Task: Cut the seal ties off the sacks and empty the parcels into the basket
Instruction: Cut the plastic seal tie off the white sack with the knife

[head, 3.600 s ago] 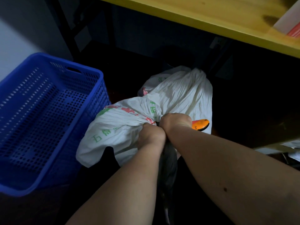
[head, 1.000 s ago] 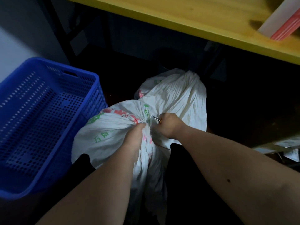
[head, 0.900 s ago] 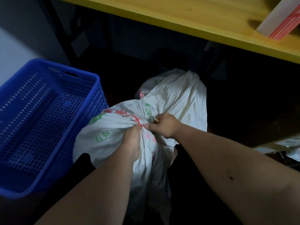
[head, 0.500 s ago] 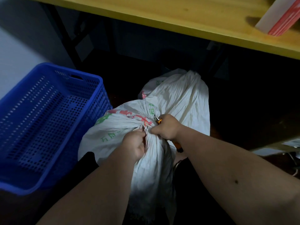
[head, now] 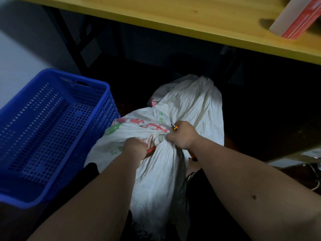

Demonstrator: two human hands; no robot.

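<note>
Two hands are working at the gathered neck of the near sack [head: 139, 136] in the head view, and you are kneeling over it with the blue basket [head: 57, 136] just beside it on your left. Your left hand [head: 136, 147] is clenching a bunch of the sack's cloth, while your right hand [head: 184, 134] is gripping an orange-handled cutter [head: 174, 126] whose tip is poking out above your knuckles, right at the neck. Compared with half a second ago, your hands are sitting a little further apart and the bunched neck between them is showing more plainly, which suggests you are exposing the tie; whether it is cut I cannot tell. A second sack [head: 194, 101] is lying behind, touching the first. No parcels are showing in the basket, so emptying is not yet begun.
</note>
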